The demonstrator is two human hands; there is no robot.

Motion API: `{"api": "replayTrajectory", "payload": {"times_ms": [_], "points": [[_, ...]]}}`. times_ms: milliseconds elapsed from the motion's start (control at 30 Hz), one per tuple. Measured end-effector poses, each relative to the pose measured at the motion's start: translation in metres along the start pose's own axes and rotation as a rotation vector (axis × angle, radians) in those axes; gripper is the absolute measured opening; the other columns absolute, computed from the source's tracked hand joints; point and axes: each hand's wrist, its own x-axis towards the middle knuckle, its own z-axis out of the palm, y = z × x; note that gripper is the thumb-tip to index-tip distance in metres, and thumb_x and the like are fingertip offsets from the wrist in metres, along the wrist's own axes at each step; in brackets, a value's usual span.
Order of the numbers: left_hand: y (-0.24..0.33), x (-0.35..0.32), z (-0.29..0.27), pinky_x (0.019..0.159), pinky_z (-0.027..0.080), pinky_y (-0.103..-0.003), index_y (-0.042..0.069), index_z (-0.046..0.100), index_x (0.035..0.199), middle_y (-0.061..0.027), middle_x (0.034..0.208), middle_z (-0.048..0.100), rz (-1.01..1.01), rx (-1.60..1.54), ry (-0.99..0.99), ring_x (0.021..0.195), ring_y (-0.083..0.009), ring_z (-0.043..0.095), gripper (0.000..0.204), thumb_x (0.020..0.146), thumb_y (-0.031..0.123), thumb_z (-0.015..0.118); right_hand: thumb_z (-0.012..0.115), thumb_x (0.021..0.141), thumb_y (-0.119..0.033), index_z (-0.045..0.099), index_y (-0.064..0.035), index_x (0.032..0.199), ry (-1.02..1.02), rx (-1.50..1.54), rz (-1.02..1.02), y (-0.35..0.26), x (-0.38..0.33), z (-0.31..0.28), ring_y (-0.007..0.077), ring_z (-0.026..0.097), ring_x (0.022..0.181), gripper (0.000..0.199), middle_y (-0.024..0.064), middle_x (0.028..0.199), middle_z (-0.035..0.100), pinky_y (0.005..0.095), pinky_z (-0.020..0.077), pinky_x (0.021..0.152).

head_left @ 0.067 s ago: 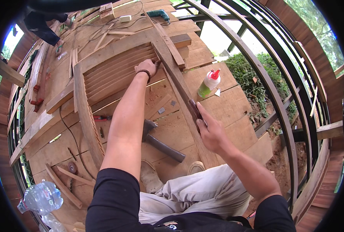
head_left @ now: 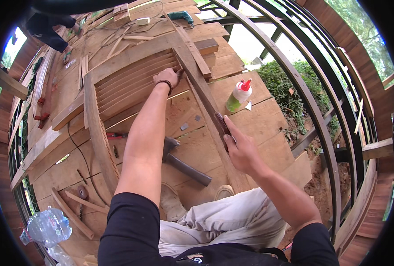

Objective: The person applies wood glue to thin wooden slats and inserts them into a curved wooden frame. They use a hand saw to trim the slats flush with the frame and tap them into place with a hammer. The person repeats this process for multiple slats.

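A wooden frame (head_left: 100, 133) with several slanted slats (head_left: 130, 86) lies across the floor in front of me. My left hand (head_left: 167, 77), a beaded bracelet at its wrist, is closed at the slats' right ends, against the frame's right side piece (head_left: 197, 84). Whatever its fingertips pinch is hidden. My right hand (head_left: 241, 150) is wrapped round a dark brown, flat-looking tool handle (head_left: 222, 124) on that same side piece, nearer me; the tool's kind cannot be made out. Between my arms, inside the frame, rests a hammer (head_left: 189, 170) with a dark head and thick grey handle.
A glue bottle (head_left: 240, 95) with a red cap stands right of the frame. A green power drill (head_left: 181, 17) lies at the far end. Wood strips and cords are scattered left. A large plastic bottle (head_left: 50, 226) is at lower left. Far left, another person (head_left: 50, 31) is partly visible.
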Motion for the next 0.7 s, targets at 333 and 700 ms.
{"api": "replayTrajectory", "payload": {"times_ms": [333,700], "points": [[0.000,0.013,-0.004,0.108,0.039,-0.054,0.023,0.067,0.135,-0.0107,0.133,0.069,-0.007,0.006,0.028,0.128,-0.0304,0.062,0.064,0.099,0.070,0.042,0.051,0.102,-0.023,0.042,-0.0128,0.156,0.032,-0.023,0.005,-0.007,0.015,0.001,0.0485,0.067,0.092,0.055,0.0334,0.098,0.068,0.0507,0.0505,0.083],[-0.002,0.012,-0.002,0.107,0.039,-0.054,0.027,0.071,0.128,-0.0093,0.133,0.069,0.022,0.002,0.025,0.126,-0.0295,0.063,0.059,0.100,0.068,0.041,0.051,0.102,-0.020,0.043,-0.0114,0.155,0.047,-0.017,-0.025,-0.002,0.016,0.000,0.0497,0.066,0.099,0.054,0.0359,0.105,0.066,0.0513,0.0497,0.086]]}}
